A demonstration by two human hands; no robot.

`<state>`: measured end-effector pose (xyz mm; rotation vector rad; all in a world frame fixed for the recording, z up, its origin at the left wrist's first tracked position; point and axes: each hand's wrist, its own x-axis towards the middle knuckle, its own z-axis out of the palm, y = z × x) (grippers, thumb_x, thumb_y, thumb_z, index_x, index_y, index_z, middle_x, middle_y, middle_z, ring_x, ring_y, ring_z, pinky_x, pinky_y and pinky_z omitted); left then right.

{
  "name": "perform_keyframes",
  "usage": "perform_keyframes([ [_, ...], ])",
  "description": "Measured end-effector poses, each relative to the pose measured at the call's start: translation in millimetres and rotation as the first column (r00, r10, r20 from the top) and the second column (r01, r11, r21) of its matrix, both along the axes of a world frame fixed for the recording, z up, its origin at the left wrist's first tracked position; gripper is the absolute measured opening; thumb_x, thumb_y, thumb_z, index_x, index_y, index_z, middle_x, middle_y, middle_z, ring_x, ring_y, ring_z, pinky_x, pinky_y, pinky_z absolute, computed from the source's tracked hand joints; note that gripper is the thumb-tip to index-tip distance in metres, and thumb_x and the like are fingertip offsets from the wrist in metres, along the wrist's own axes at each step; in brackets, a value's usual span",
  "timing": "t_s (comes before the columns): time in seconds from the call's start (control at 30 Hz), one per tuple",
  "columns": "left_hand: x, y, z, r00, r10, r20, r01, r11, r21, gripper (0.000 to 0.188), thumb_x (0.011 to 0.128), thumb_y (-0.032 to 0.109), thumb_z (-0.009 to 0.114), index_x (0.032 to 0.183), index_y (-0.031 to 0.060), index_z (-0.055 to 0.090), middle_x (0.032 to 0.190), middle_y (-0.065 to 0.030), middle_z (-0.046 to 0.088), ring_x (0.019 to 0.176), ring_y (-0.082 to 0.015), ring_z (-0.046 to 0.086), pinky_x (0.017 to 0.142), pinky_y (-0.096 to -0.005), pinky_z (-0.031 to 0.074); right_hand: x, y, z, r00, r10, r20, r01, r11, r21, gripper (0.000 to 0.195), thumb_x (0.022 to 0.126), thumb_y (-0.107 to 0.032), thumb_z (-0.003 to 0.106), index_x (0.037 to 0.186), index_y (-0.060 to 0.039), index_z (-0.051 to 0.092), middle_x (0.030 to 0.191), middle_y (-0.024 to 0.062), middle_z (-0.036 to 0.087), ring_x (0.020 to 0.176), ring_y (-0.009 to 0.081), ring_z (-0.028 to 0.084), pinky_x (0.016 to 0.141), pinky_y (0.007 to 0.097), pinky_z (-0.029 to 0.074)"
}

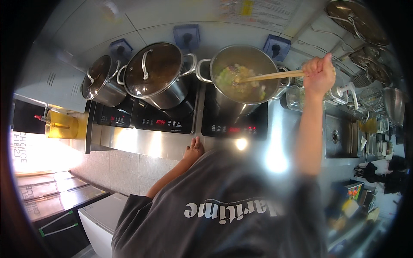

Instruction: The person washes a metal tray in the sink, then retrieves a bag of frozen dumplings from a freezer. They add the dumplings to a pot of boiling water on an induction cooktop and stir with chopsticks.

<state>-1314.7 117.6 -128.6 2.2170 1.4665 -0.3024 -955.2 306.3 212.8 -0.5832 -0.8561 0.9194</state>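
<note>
My right hand [318, 76] grips long wooden chopsticks [274, 76] at their upper end, beyond the right rim of an uncovered stainless steel pot [222, 56]. Their lower ends dip into the pot, among chopped vegetables [237, 77] in pale green, yellow and some purple. Steam or haze softens the contents. The pot stands on a black induction cooker [234, 124] with a lit red display. On the steel counter's front edge [174, 151], below this cooker's left side, rests my left hand [193, 150] with nothing in it; two fingers are extended side by side.
Two lidded pots, a larger one [155, 72] and a smaller one [101, 79], stand on cookers at left. A sink [338, 135] is at right, with a clear container [295, 96] between it and the open pot. Lids hang on a rack [355, 22]. A yellow container [63, 124] stands far left.
</note>
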Motion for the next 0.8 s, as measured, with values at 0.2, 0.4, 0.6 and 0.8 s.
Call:
perform_keyframes([
  [0.2, -1, 1, 8, 0.999, 0.039, 0.021, -0.037, 0.998, -0.058, 0.046, 0.088, 0.026, 0.037, 0.124, -0.0014, 0.039, 0.144, -0.0192, 0.016, 0.131, -0.0384, 0.022, 0.091, -0.0598, 0.035, 13, -1, 21, 0.934, 0.351, 0.068, -0.344, 0.934, -0.093, 0.048, 0.095, -0.034, 0.038, 0.053, -0.0118, 0.03, 0.046, -0.001, 0.025, 0.04, 0.0108, 0.021, 0.039, 0.0267, 0.02],
  [0.4, 5, 2, 5, 0.996, 0.091, -0.013, -0.092, 0.991, -0.096, 0.046, 0.089, 0.028, 0.034, 0.126, 0.001, 0.038, 0.146, -0.015, 0.014, 0.133, -0.0347, 0.02, 0.091, -0.0643, 0.031, -11, 10, -3, 0.999, 0.03, 0.028, -0.03, 0.999, -0.022, 0.048, 0.092, -0.033, 0.044, 0.051, -0.013, 0.029, 0.045, 0.0001, 0.026, 0.039, 0.0113, 0.024, 0.039, 0.0274, 0.021],
  [0.6, 2, 3, 6, 0.995, 0.102, -0.003, -0.101, 0.987, -0.122, 0.048, 0.09, 0.029, 0.033, 0.129, 0.0012, 0.034, 0.146, -0.0158, 0.014, 0.134, -0.0347, 0.019, 0.092, -0.0638, 0.03, 7, 3, 24, 0.946, 0.316, 0.075, -0.308, 0.946, -0.105, 0.049, 0.093, -0.032, 0.043, 0.051, -0.0131, 0.028, 0.045, -0.0011, 0.025, 0.039, 0.0109, 0.022, 0.039, 0.0262, 0.021],
  [0.8, 4, 2, 14, 0.997, 0.075, -0.033, -0.078, 0.991, -0.108, 0.05, 0.09, 0.031, 0.035, 0.13, 0.0021, 0.032, 0.146, -0.0155, 0.013, 0.134, -0.0347, 0.018, 0.091, -0.0631, 0.031, -12, 16, -8, 1.0, -0.016, 0.005, 0.016, 1.0, 0.018, 0.049, 0.091, -0.033, 0.049, 0.051, -0.0131, 0.03, 0.045, -0.0013, 0.025, 0.039, 0.0109, 0.024, 0.038, 0.0266, 0.021],
])
